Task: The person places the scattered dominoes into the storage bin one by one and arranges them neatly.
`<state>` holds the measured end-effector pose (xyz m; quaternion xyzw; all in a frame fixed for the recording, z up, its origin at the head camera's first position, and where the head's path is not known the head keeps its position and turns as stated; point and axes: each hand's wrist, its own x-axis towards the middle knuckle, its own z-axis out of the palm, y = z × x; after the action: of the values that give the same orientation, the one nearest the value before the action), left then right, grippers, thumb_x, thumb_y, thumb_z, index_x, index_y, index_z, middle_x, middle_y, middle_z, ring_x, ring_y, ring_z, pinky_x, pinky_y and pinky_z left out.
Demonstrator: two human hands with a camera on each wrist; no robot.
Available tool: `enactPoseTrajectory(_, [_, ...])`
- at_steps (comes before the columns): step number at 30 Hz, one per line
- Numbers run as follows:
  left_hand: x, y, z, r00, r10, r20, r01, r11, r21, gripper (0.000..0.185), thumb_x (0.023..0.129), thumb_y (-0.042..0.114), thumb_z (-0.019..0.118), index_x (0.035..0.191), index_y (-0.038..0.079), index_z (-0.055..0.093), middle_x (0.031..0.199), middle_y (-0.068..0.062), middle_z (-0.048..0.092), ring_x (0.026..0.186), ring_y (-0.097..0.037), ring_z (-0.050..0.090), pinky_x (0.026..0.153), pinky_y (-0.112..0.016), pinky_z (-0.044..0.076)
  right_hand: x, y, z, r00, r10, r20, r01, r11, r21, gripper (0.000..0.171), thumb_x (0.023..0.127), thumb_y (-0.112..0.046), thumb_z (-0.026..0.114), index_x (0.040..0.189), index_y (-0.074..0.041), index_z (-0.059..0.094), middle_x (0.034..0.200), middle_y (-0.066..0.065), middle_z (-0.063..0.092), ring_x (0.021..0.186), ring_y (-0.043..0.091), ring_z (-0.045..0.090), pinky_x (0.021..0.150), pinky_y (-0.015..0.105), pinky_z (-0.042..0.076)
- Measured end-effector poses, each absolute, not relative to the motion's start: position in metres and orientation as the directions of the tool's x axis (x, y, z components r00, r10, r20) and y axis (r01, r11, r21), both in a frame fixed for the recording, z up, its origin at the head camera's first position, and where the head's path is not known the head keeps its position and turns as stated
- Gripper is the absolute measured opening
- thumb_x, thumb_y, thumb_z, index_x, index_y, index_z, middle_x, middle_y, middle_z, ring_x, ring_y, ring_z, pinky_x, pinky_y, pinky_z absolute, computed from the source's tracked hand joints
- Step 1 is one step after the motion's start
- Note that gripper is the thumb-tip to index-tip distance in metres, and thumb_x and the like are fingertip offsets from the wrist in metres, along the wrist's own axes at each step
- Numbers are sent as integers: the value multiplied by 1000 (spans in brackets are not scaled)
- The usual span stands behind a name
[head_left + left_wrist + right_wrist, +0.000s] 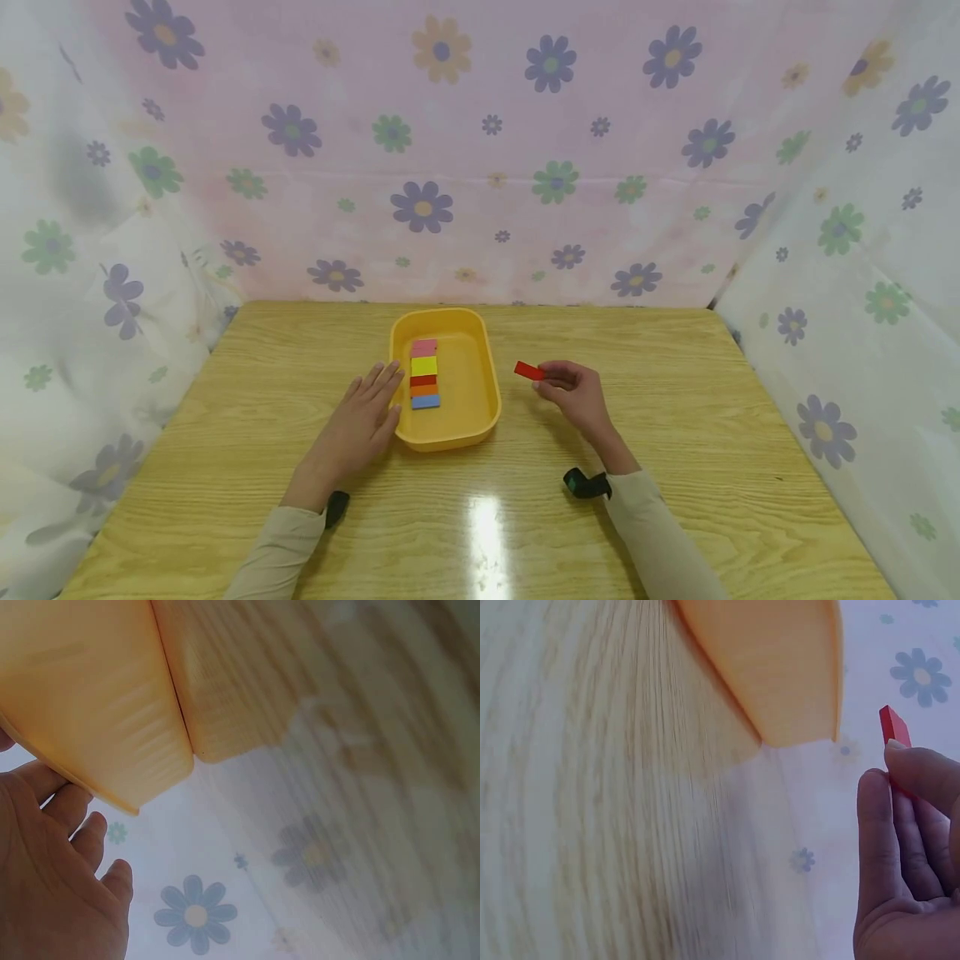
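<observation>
A yellow plastic tub (491, 392) stands on the table. Inside, along its left side, runs a row of flat coloured blocks: pink (424, 347), yellow (423, 366), red (423, 381), orange (424, 390) and blue (426, 402). My left hand (360, 425) rests on the tub's left rim with its fingers extended; the left wrist view shows those fingers (67, 806) against the rim. To the right of the tub, my right hand (576, 396) pinches a small red block (528, 371) between thumb and fingers, apart from the tub. One end of this block (895, 727) sticks out past the thumb.
The wood-grain table (675, 433) extends around the tub, with a bright light reflection near the front. Flower-print cloth (480, 158) hangs behind the table and along both sides. A dark wrist camera (585, 483) is strapped below the right hand.
</observation>
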<state>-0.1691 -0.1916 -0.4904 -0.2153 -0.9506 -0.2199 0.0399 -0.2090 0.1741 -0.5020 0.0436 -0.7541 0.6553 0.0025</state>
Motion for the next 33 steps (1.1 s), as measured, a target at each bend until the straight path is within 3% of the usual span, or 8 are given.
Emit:
enactPoseTrajectory(12, [-169, -192, -491, -903, 393, 175, 430, 809, 402, 58, 107, 24, 50, 159, 4, 33, 168, -11, 26, 156, -35, 19, 126, -59, 12, -191, 169, -496, -992, -56, -114, 117, -64, -991, 32, 93, -3, 72, 122, 8, 62, 108, 9, 70, 99, 22, 72, 92, 39, 60])
enactPoseTrajectory(17, [-169, -192, -491, -904, 392, 173, 428, 811, 399, 58, 107, 24, 49, 160, 5, 32, 168, -10, 26, 156, -35, 18, 126, -58, 11, -185, 165, -496, -988, -72, -136, 145, -148, -978, 27, 97, -2, 66, 122, 8, 60, 113, 9, 69, 109, 31, 70, 94, 37, 59])
enactPoseTrajectory(29, [-169, -192, -492, -905, 392, 165, 425, 814, 396, 59, 108, 26, 48, 161, 7, 30, 169, -9, 24, 157, -33, 16, 126, -58, 11, -171, 150, -488, -974, -171, -148, 188, -250, -950, 16, 101, -7, 63, 117, -4, 62, 117, 15, 68, 103, 23, 69, 95, 36, 59])
enactPoseTrajectory(33, [-169, -193, -492, -905, 393, 164, 425, 817, 390, 59, 108, 26, 48, 161, 7, 30, 169, -9, 24, 157, -34, 16, 126, -58, 11, -166, 143, -484, -971, -192, -140, 187, -257, -948, 15, 101, -6, 63, 115, -5, 64, 113, 9, 70, 100, 20, 69, 95, 36, 59])
